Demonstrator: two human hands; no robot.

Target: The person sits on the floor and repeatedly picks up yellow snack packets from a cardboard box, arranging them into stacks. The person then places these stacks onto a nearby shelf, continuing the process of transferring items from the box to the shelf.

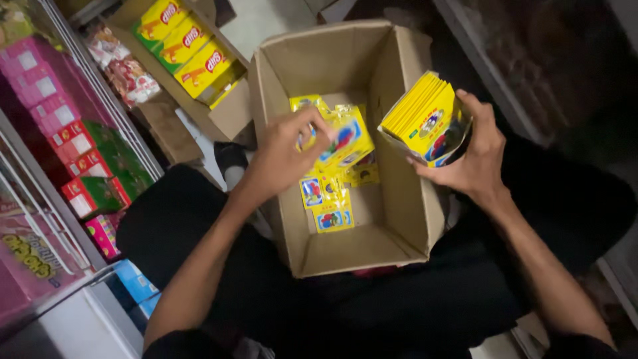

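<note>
Over the open cardboard box [345, 143], the left hand [282, 156] pinches yellow sachets [342, 136]; the right hand [475, 156] grips a stacked bundle [425, 119]. They look light, floppy, slippery; best pinched by their edges.

Dim overall, with light falling from about 11 o'clock onto the open box [345, 66] and the yellow packets [425, 119]. Deep shadow swallows the frame from 3 to 6 o'clock, where dark clothing loses all detail. The left hand [286, 156] is slightly motion-blurred. The shelf [60, 119] at 9 o'clock looks soft and bends with wide-angle distortion.
</note>
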